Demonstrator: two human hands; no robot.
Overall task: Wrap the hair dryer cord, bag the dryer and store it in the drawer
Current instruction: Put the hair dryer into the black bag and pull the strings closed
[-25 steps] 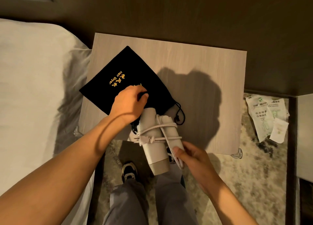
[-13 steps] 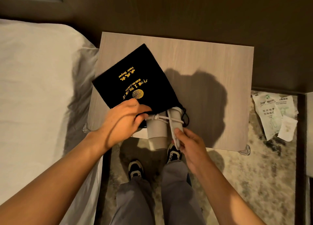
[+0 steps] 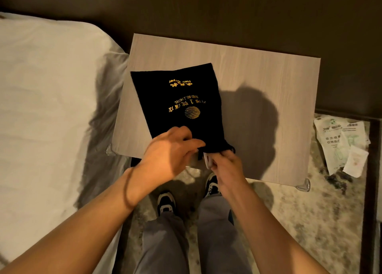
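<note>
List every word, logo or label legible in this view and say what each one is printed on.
"Hair Dryer": gold, upside down, far end of the black drawstring fabric bag on the pale wooden nightstand.
"HOTEL": closes a small gold line above the bag's striped globe logo; the rest is blurred.
Larger gold Chinese characters on the bag: too blurred.
White paper packets on the floor: green print, unreadable.

Mostly hidden: the dryer inside the bag

Only a pale sliver of the hair dryer [image 3: 207, 160] shows at the mouth of the black bag [image 3: 177, 100], squeezed between the left hand [image 3: 165, 156] and right hand [image 3: 227, 164]; its cord cannot be seen. The gold print on the bag is upside down and too blurred to read fully. The table [image 3: 268, 77] hides its own drawer front. The wrappers [image 3: 343, 143] on the floor carry illegible print.
</note>
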